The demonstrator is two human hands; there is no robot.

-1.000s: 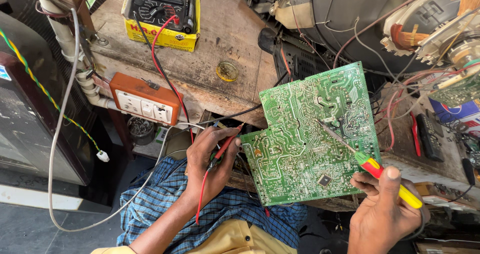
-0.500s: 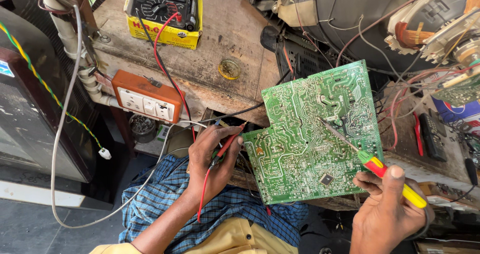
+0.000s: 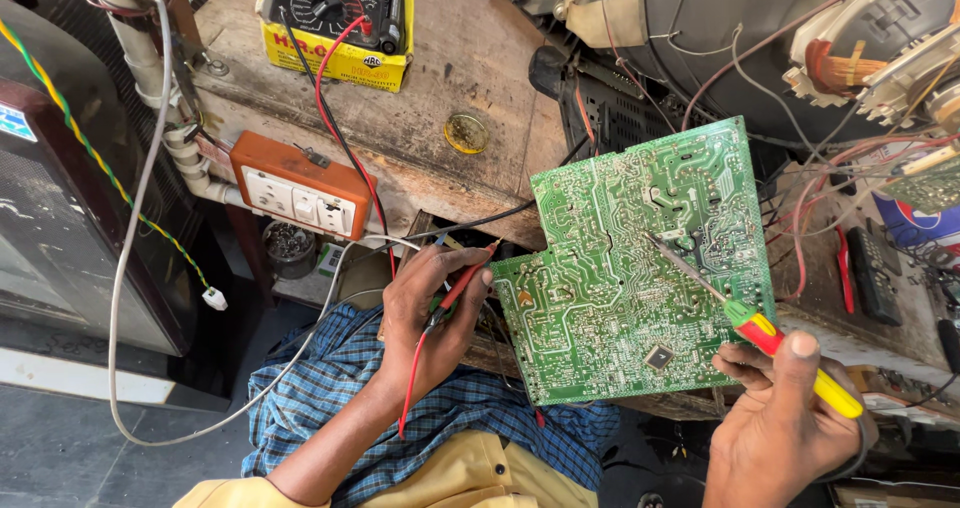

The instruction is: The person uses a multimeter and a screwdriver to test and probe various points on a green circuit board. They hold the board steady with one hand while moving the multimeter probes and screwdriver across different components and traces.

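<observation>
Since the earlier frame, nothing shifts appreciably: right hand [image 3: 790, 428] stays clenched on the soldering iron [image 3: 755, 326], tip at the green circuit board's [image 3: 640, 268] centre. Left hand [image 3: 435, 313] grasps the red probe [image 3: 462, 286] at the board's 9 o'clock edge. Risk: the board stands propped and tilted, so pressure may skid either tip, bridging tracks.

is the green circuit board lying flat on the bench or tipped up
Tipped up. The green circuit board stands on edge, solder side facing the camera, steadied by the left hand. The right hand touches a screwdriver to it.
</observation>
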